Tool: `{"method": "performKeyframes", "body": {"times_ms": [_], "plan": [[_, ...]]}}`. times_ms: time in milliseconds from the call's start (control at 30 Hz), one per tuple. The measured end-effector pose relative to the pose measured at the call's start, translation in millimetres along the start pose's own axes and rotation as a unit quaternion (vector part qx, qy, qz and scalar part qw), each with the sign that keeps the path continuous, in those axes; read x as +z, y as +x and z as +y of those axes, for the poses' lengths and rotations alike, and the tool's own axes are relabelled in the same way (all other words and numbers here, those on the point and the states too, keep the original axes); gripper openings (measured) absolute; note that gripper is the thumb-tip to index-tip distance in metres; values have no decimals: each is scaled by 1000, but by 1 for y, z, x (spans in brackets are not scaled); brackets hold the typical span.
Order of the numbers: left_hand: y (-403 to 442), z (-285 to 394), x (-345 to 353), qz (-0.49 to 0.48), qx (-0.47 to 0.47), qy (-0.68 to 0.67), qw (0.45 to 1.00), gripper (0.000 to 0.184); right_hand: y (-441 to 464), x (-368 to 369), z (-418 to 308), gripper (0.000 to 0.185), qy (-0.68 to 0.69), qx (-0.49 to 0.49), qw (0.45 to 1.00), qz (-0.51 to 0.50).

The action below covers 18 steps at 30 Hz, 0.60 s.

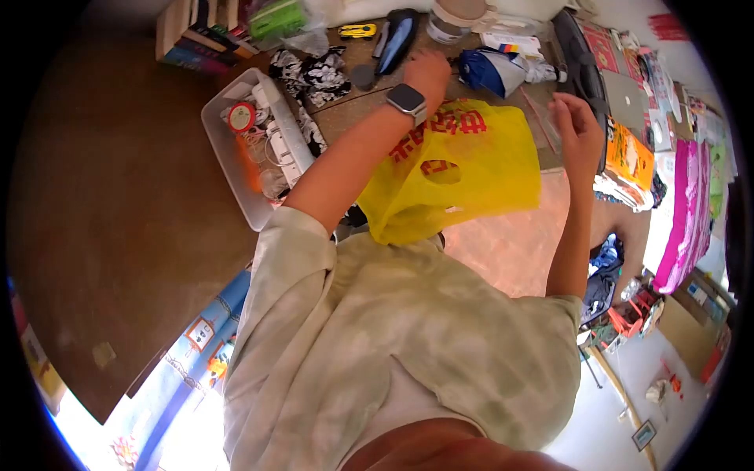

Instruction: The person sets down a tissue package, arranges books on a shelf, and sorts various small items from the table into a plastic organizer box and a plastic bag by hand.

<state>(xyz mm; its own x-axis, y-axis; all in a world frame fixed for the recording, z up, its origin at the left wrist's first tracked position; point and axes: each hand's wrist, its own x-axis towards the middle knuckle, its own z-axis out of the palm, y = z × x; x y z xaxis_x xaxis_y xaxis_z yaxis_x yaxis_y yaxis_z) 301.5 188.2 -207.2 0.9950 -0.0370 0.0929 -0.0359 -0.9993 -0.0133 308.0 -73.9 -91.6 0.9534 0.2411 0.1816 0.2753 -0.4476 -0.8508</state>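
My left hand (428, 72), with a smartwatch (407, 100) on its wrist, reaches over the table just beyond a yellow plastic bag (495, 157) with red lettering. Its fingers look stretched out, with tips partly blurred and nothing visible in them. The bag is crumpled, has a cut-out handle hole and lies against my left wrist. My right hand (577, 125) is raised to the right of the bag, apart from it, its fingers loosely bent and nothing seen in them. Close to my left hand are a dark blue shaver-like device (397, 41) and a blue-and-white folded bundle (491, 72).
Left of my arm stands a clear plastic bin (228, 169) with cables and tape. Books (196, 39), a floral cloth (314, 74), a yellow toy car (357, 31) and a tub (452, 22) sit along the back. An orange package (630, 157) lies at the right.
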Motion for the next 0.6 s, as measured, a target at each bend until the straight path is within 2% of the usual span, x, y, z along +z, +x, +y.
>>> {"method": "performKeyframes", "body": {"times_ms": [133,200,333,433,467,600], "plan": [[-8,5,6,1,-30,13,999,41,-7,5,0,17,14,31,999,-22],[-10,4,3,-57,7,3,998,49,-8,6,-3,18,0,39,999,-32],[-18,-1,12,-58,10,-22,998,50,-8,12,-1,20,0,41,998,-51],[-15,5,37,-23,-31,-19,999,54,-7,18,4,20,6,17,998,-62],[-13,8,44,-32,-43,-15,998,49,-6,21,2,20,18,17,997,-68],[-13,5,25,-91,-46,-48,994,53,-6,30,-14,20,5,20,996,-91]]}}
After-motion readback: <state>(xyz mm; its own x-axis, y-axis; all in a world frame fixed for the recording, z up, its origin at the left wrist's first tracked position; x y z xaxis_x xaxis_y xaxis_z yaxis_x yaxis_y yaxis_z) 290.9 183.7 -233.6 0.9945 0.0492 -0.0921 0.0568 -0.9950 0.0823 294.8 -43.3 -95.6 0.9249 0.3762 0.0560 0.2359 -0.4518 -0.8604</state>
